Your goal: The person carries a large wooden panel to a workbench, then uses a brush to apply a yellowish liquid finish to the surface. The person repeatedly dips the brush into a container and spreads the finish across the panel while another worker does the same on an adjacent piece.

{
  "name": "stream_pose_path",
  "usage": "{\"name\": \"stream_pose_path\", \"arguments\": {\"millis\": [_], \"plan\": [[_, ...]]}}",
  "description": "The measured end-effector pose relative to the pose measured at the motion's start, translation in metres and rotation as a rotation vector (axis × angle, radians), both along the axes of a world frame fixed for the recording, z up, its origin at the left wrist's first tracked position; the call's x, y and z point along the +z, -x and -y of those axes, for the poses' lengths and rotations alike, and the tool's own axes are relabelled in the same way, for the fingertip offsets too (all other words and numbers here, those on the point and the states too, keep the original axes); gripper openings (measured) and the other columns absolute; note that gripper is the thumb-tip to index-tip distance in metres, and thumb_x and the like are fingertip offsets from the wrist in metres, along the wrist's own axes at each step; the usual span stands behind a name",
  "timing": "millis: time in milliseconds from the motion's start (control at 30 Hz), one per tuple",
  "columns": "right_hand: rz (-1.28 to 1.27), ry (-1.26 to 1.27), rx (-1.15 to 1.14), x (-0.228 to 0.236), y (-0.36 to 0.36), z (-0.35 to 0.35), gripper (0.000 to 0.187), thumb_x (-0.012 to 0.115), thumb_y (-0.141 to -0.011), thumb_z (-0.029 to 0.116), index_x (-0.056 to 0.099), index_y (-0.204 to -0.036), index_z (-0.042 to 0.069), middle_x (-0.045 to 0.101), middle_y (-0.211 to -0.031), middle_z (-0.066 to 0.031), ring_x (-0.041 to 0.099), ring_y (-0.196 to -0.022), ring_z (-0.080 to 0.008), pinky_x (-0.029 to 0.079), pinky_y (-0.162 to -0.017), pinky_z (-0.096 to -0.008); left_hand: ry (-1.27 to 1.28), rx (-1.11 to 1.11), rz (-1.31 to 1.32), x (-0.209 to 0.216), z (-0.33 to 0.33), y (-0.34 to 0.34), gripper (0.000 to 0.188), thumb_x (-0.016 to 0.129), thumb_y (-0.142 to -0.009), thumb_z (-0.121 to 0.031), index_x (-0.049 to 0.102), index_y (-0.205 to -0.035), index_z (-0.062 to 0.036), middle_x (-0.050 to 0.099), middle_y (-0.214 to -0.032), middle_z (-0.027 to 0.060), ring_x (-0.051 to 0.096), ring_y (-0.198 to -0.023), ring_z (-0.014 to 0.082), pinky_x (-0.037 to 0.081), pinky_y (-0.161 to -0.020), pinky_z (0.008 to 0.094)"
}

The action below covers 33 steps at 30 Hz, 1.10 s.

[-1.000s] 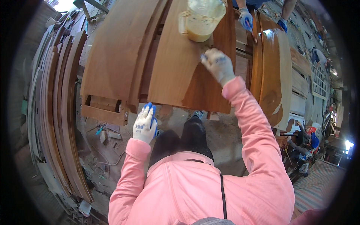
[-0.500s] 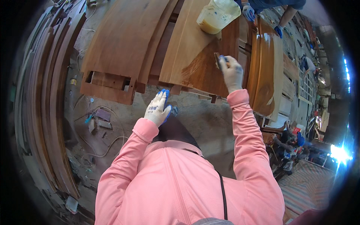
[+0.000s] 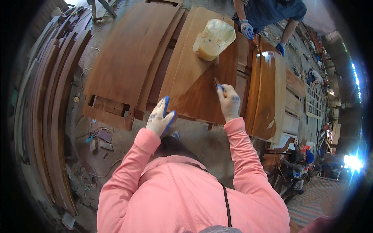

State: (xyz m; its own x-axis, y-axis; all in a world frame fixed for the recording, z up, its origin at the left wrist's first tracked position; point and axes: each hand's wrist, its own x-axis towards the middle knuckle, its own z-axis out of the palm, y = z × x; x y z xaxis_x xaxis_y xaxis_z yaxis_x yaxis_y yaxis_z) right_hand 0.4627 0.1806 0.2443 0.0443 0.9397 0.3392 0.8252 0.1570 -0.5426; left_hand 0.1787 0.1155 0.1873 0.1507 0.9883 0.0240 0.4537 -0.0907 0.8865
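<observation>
My right hand (image 3: 230, 103), in a white glove with blue fingertips, grips a paintbrush (image 3: 216, 82) whose bristle end lies over a wooden panel (image 3: 182, 72). The panel is dark and wet-looking around the brush, while its left and far parts stay pale. On the pale wood rests a translucent plastic container (image 3: 206, 51) with yellowish liquid in it. My left hand (image 3: 159, 117), gloved the same way, is open and holds nothing. Its fingers are stretched out beside the panel's near left corner; whether they touch the wood I cannot tell.
A wide brown panel (image 3: 116, 58) lies to the left, with long boards (image 3: 58, 101) beyond it. Across the work, a person in blue (image 3: 274, 15) leans over a glossy panel (image 3: 268, 89). Scraps and a hose (image 3: 101, 175) lie on the floor.
The view has shifted, so the panels and container sit lower in the picture. My right hand has moved the brush nearer me and left over the dark area. My left hand's fingers have spread.
</observation>
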Motion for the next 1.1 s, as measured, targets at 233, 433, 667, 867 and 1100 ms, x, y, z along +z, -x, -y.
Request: {"name": "stream_pose_path", "arguments": {"millis": [233,433,667,867,1100], "plan": [[-0.195,0.163,0.365,-0.031,0.038,0.04,0.017,0.067,-0.093,0.02,0.067,-0.103,0.005,0.065,-0.085,-0.007,0.064,-0.074,-0.0202,0.053,-0.064,-0.0351,-0.11,0.068,-0.041,0.03,-0.169,-0.075,0.099,0.072,-0.082,-0.037,0.017,-0.158,-0.005,0.031,-0.157,0.0212,0.033,-0.144,0.0349,0.03,-0.118,0.0387],[-1.121,0.495,-0.263,-0.018,-0.013,0.048,0.02,0.061,-0.1,0.021,0.068,-0.105,0.003,0.065,-0.076,-0.003,0.059,-0.059,-0.0087,0.047,-0.05,-0.0232,0.083,0.189,0.073,0.029,-0.278,-0.131,0.09,0.08,-0.078,-0.026,0.033,-0.151,-0.0027,0.048,-0.141,0.0181,0.055,-0.122,0.0223,0.05,-0.093,0.0298],[-1.056,-0.058,-0.204,0.088,-0.046,0.015,0.022,0.059,-0.101,0.023,0.065,-0.111,0.004,0.064,-0.077,-0.0037,0.057,-0.058,-0.0086,0.046,-0.049,-0.0227,0.306,-0.008,0.826,0.018,-0.297,-0.137,0.05,0.082,-0.079,-0.008,0.058,-0.123,-0.0011,0.066,-0.087,0.0019,0.056,-0.065,0.0083,0.043,-0.055,0.0237],[-0.743,0.072,0.008,0.154,-0.018,-0.124,0.022,0.065,-0.095,0.023,0.071,-0.106,0.005,0.065,-0.077,0.0016,0.057,-0.065,-0.0044,0.044,-0.055,-0.021,0.398,-0.06,1.099,0.028,-0.27,-0.128,0.038,0.08,-0.081,-0.009,0.063,-0.115,-0.0082,0.068,-0.092,-0.0023,0.054,-0.064,0.0015,0.038,-0.052,0.0192],[0.176,0.34,0.113,0.106,0.049,-0.244,0.035,0.069,-0.077,0.037,0.077,-0.096,0.009,0.073,-0.099,-0.016,0.069,-0.096,-0.0335,0.053,-0.085,-0.0399,0.368,-0.145,1.219,0.032,-0.259,-0.076,0.023,0.072,-0.085,0.001,0.065,-0.106,-0.008,0.069,-0.099,-0.0001,0.064,-0.088,0.0071,0.051,-0.08,0.022]]}}
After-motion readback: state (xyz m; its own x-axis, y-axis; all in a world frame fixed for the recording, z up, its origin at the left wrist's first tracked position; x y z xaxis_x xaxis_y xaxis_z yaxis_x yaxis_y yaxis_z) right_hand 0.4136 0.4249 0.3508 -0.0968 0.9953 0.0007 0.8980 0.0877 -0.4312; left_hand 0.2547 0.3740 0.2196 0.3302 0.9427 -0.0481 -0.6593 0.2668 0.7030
